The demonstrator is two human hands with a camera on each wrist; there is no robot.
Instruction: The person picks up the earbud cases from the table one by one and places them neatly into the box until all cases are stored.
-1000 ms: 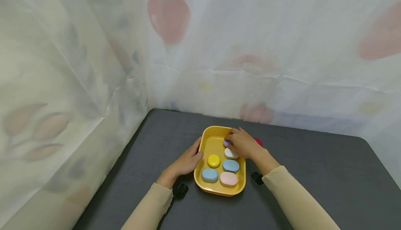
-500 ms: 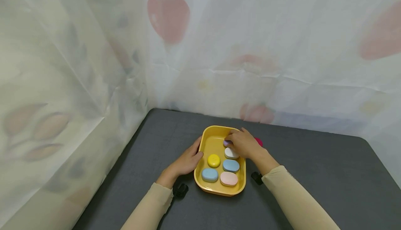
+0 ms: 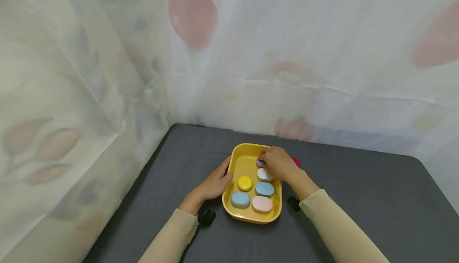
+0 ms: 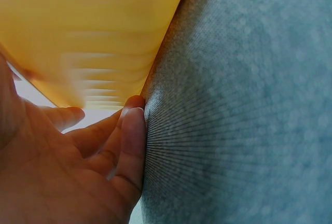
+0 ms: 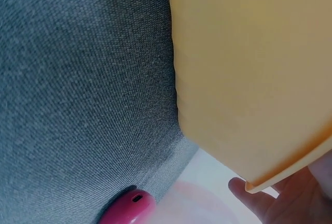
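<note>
A yellow tray [image 3: 247,217] sits on the dark table. My left hand [image 3: 214,182] holds its left side, thumb over the rim and fingers along the outer wall; in the left wrist view those fingers [image 4: 134,141] are low beside the table. Inside the tray's far right part, my right hand [image 3: 277,162] pinches a purple soap bar [image 3: 259,163], mostly hidden by the fingers. Nearer me lie a white soap bar [image 3: 263,175], a round yellow soap [image 3: 245,183], two blue soap bars [image 3: 264,189] and a pink one. In the right wrist view the tray wall hides much of that hand.
Behind my right hand a rounded magenta object [image 5: 130,206] with a small dark slot lies on the grey table [image 3: 344,199]. Black wrist-worn pieces [image 3: 207,218] hang below both wrists. A printed curtain [image 3: 322,55] stands along the back and left.
My right hand shifts very slightly, its raised finger drawing in, while it stays at the purple soap bar. The left hand and tray hold nearly still.
</note>
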